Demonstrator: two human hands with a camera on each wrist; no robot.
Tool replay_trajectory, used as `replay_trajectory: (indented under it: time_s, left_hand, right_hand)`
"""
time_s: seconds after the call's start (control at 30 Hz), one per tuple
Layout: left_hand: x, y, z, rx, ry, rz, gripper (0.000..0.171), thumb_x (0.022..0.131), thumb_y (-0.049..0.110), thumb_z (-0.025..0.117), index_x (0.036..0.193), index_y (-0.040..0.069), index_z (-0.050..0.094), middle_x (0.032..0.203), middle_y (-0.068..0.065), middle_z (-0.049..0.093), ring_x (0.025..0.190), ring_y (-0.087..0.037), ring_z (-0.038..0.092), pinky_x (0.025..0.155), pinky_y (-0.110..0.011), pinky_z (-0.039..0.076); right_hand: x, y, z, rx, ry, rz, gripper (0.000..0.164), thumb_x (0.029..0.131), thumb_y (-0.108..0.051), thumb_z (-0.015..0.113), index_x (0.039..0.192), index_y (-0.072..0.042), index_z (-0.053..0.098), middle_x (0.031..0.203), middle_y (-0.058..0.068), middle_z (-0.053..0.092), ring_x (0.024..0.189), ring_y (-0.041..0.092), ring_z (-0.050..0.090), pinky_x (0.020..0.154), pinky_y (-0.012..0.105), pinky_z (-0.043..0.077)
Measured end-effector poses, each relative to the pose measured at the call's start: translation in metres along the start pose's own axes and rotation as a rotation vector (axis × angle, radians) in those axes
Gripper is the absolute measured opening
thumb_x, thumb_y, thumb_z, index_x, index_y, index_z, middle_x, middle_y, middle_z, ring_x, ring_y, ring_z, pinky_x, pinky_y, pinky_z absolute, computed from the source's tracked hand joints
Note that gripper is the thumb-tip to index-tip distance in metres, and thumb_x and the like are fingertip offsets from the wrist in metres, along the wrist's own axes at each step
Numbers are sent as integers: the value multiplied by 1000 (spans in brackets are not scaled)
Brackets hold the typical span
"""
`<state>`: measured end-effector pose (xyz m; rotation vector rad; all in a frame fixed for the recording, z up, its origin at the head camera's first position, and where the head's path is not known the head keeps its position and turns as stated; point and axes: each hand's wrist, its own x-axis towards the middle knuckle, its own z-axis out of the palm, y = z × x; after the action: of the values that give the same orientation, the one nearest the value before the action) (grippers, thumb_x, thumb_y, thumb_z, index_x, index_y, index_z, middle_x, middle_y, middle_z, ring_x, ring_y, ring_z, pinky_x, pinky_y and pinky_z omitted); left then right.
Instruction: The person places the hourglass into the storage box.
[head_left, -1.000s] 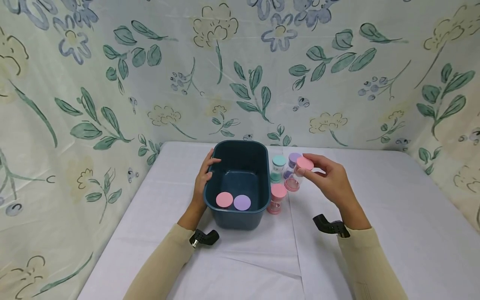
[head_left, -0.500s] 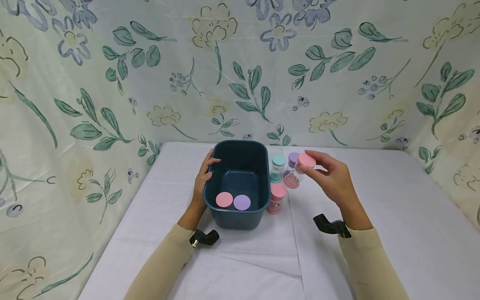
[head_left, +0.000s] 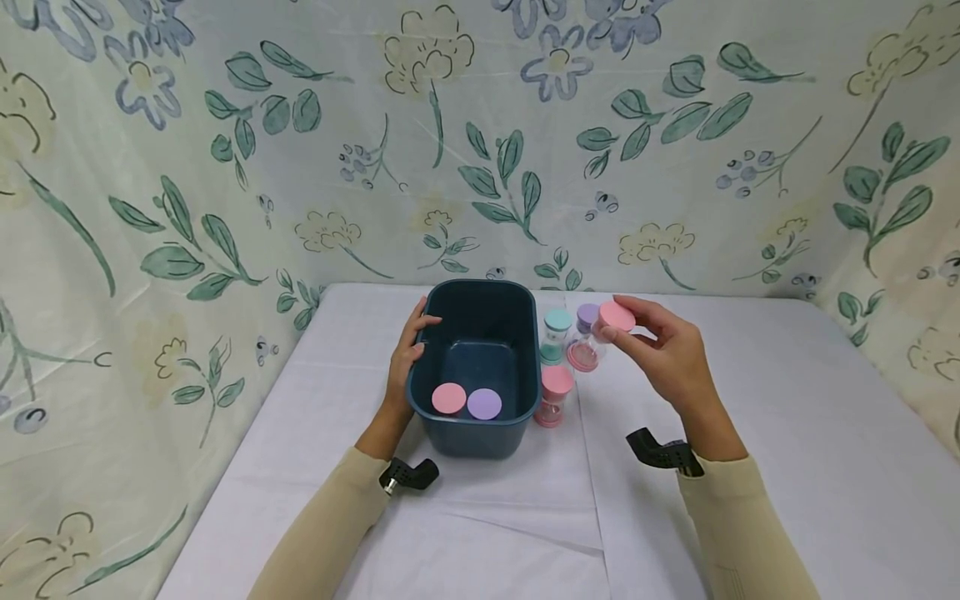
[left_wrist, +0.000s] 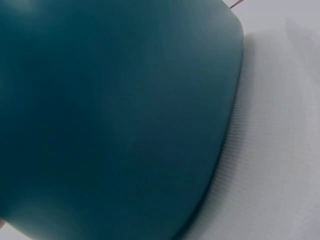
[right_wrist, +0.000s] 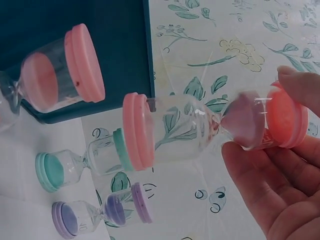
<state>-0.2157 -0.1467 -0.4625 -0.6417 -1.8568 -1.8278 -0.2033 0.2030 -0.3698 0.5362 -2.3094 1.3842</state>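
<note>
My left hand (head_left: 405, 358) grips the left rim of a dark blue plastic bin (head_left: 474, 442), fingertips over its edge. Its outer wall (left_wrist: 120, 120) fills much of the left wrist view. My right hand (head_left: 671, 358) pinches a pink-capped hourglass (head_left: 617, 317) by its upper cap, lifted and tilted to the bin's right. Pink sand shows in the bulb nearest my fingers in the right wrist view. Under and behind it stand a purple hourglass (head_left: 587, 315) and a teal hourglass (head_left: 557, 325). Another pink hourglass (head_left: 555, 392) stands against the bin's right wall.
Inside the bin's near end, a pink cap (head_left: 448, 399) and a lilac cap (head_left: 484, 404) show; what lies beneath them is hidden. White cloth (head_left: 787, 417) covers the table. A floral curtain (head_left: 487, 125) hangs behind and at the sides.
My right hand has shifted slightly up and away with the pink hourglass, whose base has risen a little. My left hand and the bin stay where they were.
</note>
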Motion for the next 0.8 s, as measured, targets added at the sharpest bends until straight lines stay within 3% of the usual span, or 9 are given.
replay_trajectory:
  time_s: [0.8]
  left_hand:
    - [1,2,0,16,8,12,49,90,18,32,127,-9,48,159,-13,20,146,-25,16,113,-57,15]
  right_hand:
    - [1,-13,-1,122,57,-55,47,86,-10,71,131,-14,60,128,6,61,116,13,57,83,18,50]
